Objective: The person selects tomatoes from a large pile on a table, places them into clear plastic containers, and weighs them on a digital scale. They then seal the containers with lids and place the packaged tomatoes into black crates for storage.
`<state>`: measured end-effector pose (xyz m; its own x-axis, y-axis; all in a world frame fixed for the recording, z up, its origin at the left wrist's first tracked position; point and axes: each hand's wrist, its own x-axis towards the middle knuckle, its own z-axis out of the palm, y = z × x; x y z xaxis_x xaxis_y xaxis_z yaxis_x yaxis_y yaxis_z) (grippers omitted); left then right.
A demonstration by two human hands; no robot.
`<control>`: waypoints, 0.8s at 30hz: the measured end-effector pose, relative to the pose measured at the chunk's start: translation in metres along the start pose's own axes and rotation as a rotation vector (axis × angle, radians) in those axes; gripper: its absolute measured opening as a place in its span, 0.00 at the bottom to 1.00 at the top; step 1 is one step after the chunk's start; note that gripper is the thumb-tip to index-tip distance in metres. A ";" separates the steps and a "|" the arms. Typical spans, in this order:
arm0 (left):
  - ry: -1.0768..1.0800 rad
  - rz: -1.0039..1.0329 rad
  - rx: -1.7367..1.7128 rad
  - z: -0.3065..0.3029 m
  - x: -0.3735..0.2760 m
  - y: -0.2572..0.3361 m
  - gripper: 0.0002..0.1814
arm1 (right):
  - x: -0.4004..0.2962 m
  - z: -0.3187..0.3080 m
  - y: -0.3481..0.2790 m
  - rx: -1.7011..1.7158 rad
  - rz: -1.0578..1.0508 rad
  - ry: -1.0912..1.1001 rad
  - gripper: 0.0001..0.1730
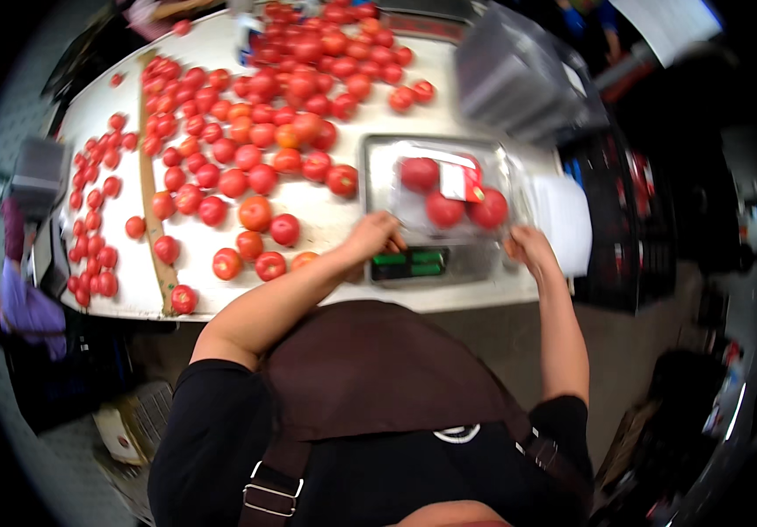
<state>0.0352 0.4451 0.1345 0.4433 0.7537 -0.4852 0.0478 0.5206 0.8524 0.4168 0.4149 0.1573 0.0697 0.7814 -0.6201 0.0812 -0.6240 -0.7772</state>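
In front of me is a weighing scale with a metal pan (372, 171) and a dark display panel with green digits (409, 263). On the pan lies a clear plastic pack (411, 214) of several red tomatoes (444, 209), with a red and white label (461, 182) on top. My left hand (376, 236), its fingers curled, is by the pan's near left corner. At the near right corner is my right hand (528, 245), also with bent fingers. Blur hides whether either hand grips the clear plastic.
Many loose tomatoes (247, 158) cover the white table (326, 217) to the left, crossed by a wooden strip (149, 197). Stacked clear plastic trays (517, 72), white sheets (559, 224) and black crates (615, 230) stand right. Other people are at the far side and left.
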 end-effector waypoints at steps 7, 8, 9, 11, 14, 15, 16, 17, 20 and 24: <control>0.155 -0.076 -0.157 0.029 -0.043 0.012 0.11 | -0.004 -0.032 0.030 0.139 -0.180 0.478 0.11; 0.177 -0.092 -0.149 0.034 -0.050 0.007 0.11 | -0.004 -0.044 0.049 0.071 -0.207 0.583 0.12; 0.202 -0.110 -0.140 0.039 -0.060 0.002 0.12 | -0.002 -0.055 0.071 0.003 -0.231 0.683 0.12; 0.234 -0.129 -0.126 0.050 -0.070 -0.009 0.12 | 0.008 -0.073 0.109 -0.230 -0.228 0.711 0.21; 0.268 -0.148 -0.146 0.069 -0.077 -0.031 0.11 | 0.019 -0.064 0.132 -0.391 -0.181 0.603 0.31; 0.267 -0.159 -0.155 0.079 -0.077 -0.032 0.11 | 0.023 -0.057 0.131 -0.407 -0.177 0.604 0.31; 0.266 -0.167 -0.169 0.090 -0.077 -0.033 0.11 | 0.025 -0.049 0.128 -0.428 -0.175 0.604 0.31; 0.264 -0.176 -0.181 0.101 -0.076 -0.034 0.10 | 0.028 -0.043 0.125 -0.447 -0.173 0.606 0.31; 0.189 -0.189 -0.148 0.129 -0.069 -0.033 0.10 | 0.042 -0.044 0.123 -0.410 -0.075 0.557 0.28; 0.124 -0.211 -0.057 0.162 -0.056 -0.026 0.10 | 0.038 -0.051 0.117 -0.229 -0.100 0.516 0.22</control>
<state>0.1539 0.3243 0.1714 0.3156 0.6674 -0.6745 0.0757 0.6908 0.7190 0.4801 0.3714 0.0488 0.5221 0.7697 -0.3674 0.3221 -0.5768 -0.7507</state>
